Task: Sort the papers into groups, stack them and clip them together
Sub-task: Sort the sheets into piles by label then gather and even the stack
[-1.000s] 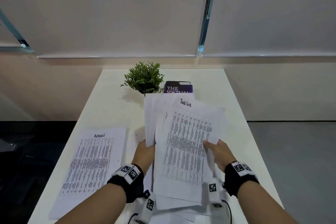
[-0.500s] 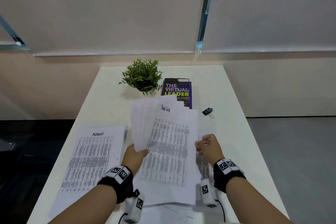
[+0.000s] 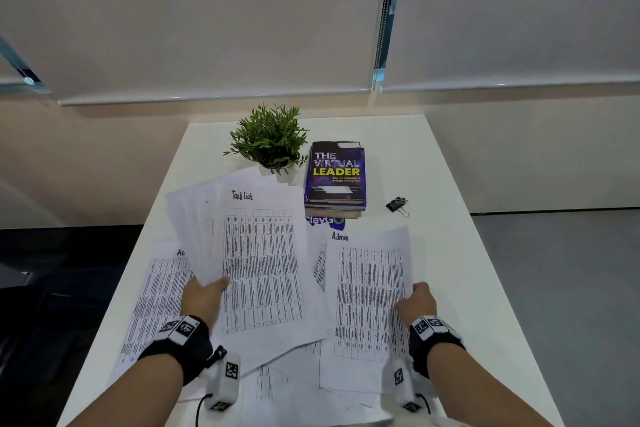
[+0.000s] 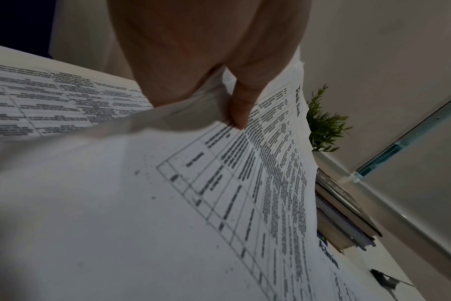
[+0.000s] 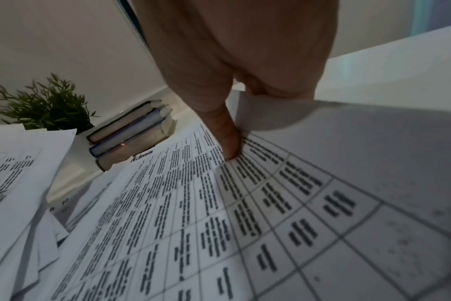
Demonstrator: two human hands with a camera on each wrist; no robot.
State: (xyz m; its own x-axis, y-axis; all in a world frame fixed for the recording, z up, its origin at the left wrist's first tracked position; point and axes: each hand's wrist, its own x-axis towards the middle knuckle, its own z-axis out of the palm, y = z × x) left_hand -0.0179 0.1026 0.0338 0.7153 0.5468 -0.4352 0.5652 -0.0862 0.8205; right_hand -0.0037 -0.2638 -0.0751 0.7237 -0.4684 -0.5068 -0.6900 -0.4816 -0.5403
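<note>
We see a white table (image 3: 433, 163) with papers spread over its near half. On its left side lies an Admin pile (image 3: 152, 302), partly covered by the fan (image 3: 256, 253) of sheets that our left hand (image 3: 204, 298) holds above the table; the top sheet reads "Task List". In the left wrist view the thumb (image 4: 240, 110) presses on top of the fan, with the fingers curled underneath. Our right hand (image 3: 415, 302) pinches the right edge of a single Admin sheet (image 3: 367, 302), thumb (image 5: 227, 138) on top, over loose sheets (image 3: 287, 388) at the near edge. Behind the papers stand a stack of books (image 3: 336, 177) and a plant (image 3: 270, 139). A black binder clip (image 3: 397, 204) lies on the table right of the books, apart from all papers.
</note>
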